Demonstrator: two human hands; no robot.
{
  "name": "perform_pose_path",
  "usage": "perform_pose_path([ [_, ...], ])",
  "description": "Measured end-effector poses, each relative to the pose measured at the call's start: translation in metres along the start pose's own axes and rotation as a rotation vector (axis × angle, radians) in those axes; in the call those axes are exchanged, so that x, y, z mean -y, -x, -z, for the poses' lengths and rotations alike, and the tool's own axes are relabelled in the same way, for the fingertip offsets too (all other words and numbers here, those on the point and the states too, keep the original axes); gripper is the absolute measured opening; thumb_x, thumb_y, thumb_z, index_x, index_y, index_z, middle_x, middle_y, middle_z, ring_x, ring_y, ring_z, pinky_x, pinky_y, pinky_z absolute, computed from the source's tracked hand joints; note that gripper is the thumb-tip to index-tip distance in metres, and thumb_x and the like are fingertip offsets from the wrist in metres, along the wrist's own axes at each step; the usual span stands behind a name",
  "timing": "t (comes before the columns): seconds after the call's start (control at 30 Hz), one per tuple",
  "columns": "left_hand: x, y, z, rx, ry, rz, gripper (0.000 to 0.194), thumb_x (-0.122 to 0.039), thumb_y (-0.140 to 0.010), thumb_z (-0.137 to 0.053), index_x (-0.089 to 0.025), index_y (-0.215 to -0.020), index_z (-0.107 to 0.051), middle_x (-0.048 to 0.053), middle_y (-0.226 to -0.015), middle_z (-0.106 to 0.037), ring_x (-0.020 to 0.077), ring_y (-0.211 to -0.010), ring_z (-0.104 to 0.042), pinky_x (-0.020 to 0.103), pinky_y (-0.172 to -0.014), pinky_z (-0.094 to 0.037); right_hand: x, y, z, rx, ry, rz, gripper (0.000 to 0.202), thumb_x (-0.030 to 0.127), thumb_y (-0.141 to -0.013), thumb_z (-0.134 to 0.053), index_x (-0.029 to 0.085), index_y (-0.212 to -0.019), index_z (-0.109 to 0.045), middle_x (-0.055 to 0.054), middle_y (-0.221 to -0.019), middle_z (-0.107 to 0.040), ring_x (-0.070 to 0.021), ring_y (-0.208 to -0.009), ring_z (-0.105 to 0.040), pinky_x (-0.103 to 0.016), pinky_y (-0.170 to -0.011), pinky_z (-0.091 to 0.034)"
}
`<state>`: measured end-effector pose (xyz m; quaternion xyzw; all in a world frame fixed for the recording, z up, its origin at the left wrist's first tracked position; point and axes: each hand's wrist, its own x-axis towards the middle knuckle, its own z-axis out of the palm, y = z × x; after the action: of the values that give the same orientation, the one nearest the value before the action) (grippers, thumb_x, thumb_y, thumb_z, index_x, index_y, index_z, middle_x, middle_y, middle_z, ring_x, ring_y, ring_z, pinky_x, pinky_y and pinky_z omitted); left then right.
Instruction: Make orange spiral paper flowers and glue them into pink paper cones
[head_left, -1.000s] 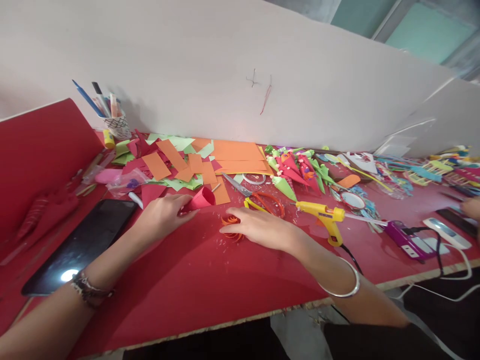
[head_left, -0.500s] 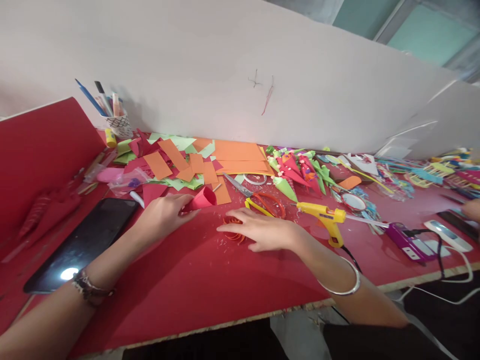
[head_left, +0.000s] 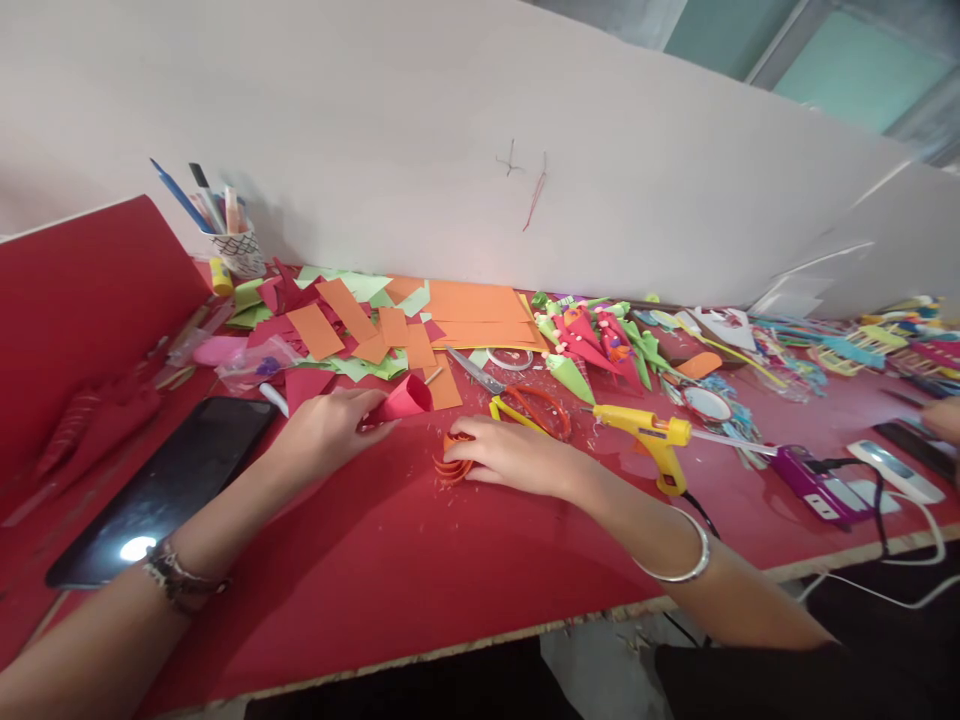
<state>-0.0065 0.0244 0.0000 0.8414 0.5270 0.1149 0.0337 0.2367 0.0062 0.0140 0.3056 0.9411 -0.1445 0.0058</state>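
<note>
My left hand point(head_left: 334, 432) is closed around a red paper cone point(head_left: 407, 399), its wide end facing right. My right hand point(head_left: 517, 455) is low over the tabletop with bent fingers closed on a small bundle of curled orange paper strips point(head_left: 452, 462); part of the bundle is hidden under the fingers. Tiny scraps lie around it. Just behind the right hand are scissors point(head_left: 544, 408) with orange handles, blades pointing back left, and beside them a yellow handle-like piece point(head_left: 512, 414). To the right lies a yellow glue gun point(head_left: 652, 437), nozzle toward the left.
A black phone point(head_left: 169, 490) lies beside my left forearm. Orange rectangles point(head_left: 315, 331) and green paper scraps are piled behind. Small cone figures point(head_left: 585, 340) sit at the back. A purple power adapter point(head_left: 825, 490) with cables, a pen cup point(head_left: 240, 252) and another person's hand point(head_left: 943, 420) are also visible.
My right hand's fingers have drawn together on the orange strips, which have shifted slightly left. My left hand holds the red cone almost still.
</note>
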Motion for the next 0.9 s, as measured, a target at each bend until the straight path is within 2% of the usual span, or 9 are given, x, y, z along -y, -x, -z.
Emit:
perform_pose_path([
  [0.13, 0.0, 0.0, 0.0, 0.006, 0.006, 0.008, 0.024, -0.04, -0.078, -0.045, -0.018, -0.069, -0.049, 0.001, -0.064, -0.056, 0.0135, -0.055, -0.051, 0.022, -0.049, -0.031, 0.001, -0.002, -0.003, -0.033, -0.044, -0.024, 0.02, 0.031, -0.084, -0.048, 0.017, -0.091, -0.061, -0.008, -0.102, -0.054, -0.0166, -0.086, -0.056, -0.027, -0.069, -0.043],
  [0.27, -0.001, 0.0, 0.0, 0.026, -0.01, 0.02, 0.023, -0.038, -0.078, -0.044, -0.018, -0.068, -0.047, 0.001, -0.064, -0.056, 0.0138, -0.055, -0.052, 0.022, -0.049, -0.031, 0.003, -0.002, -0.006, -0.058, -0.07, -0.04, 0.02, 0.029, -0.085, -0.046, 0.017, -0.086, -0.062, -0.007, -0.103, -0.054, -0.0152, -0.083, -0.057, -0.027, -0.068, -0.042],
  [0.43, -0.003, 0.0, 0.0, 0.015, -0.051, 0.003, 0.024, -0.038, -0.078, -0.044, -0.018, -0.067, -0.047, 0.001, -0.063, -0.056, 0.0128, -0.055, -0.052, 0.021, -0.048, -0.031, 0.007, -0.002, -0.008, -0.08, -0.094, -0.053, 0.015, 0.024, -0.085, -0.045, 0.019, -0.094, -0.056, -0.005, -0.098, -0.057, -0.0153, -0.086, -0.056, -0.026, -0.069, -0.042],
  [0.53, -0.003, 0.0, -0.001, 0.014, -0.058, -0.006, 0.024, -0.039, -0.078, -0.044, -0.018, -0.067, -0.048, 0.001, -0.063, -0.056, 0.012, -0.054, -0.052, 0.02, -0.048, -0.031, 0.008, -0.001, -0.009, -0.103, -0.098, -0.081, 0.018, 0.023, -0.084, -0.046, 0.019, -0.101, -0.051, -0.005, -0.095, -0.058, -0.0163, -0.09, -0.054, -0.028, -0.072, -0.042],
  [0.77, -0.004, 0.001, 0.0, 0.025, -0.086, 0.009, 0.023, -0.038, -0.078, -0.044, -0.018, -0.067, -0.047, 0.0, -0.063, -0.056, 0.0126, -0.054, -0.051, 0.021, -0.047, -0.029, 0.005, 0.002, -0.012, -0.13, -0.156, -0.122, 0.022, 0.025, -0.085, -0.045, 0.018, -0.104, -0.053, -0.008, -0.113, -0.049, -0.016, -0.094, -0.054, -0.027, -0.079, -0.043],
  [0.9, -0.004, 0.0, 0.0, 0.031, -0.074, 0.006, 0.023, -0.038, -0.078, -0.044, -0.018, -0.067, -0.047, 0.001, -0.063, -0.056, 0.0137, -0.055, -0.052, 0.022, -0.047, -0.029, 0.003, 0.002, -0.013, -0.129, -0.182, -0.118, 0.025, 0.031, -0.085, -0.046, 0.018, -0.104, -0.055, -0.007, -0.112, -0.05, -0.0163, -0.094, -0.055, -0.028, -0.08, -0.044],
])
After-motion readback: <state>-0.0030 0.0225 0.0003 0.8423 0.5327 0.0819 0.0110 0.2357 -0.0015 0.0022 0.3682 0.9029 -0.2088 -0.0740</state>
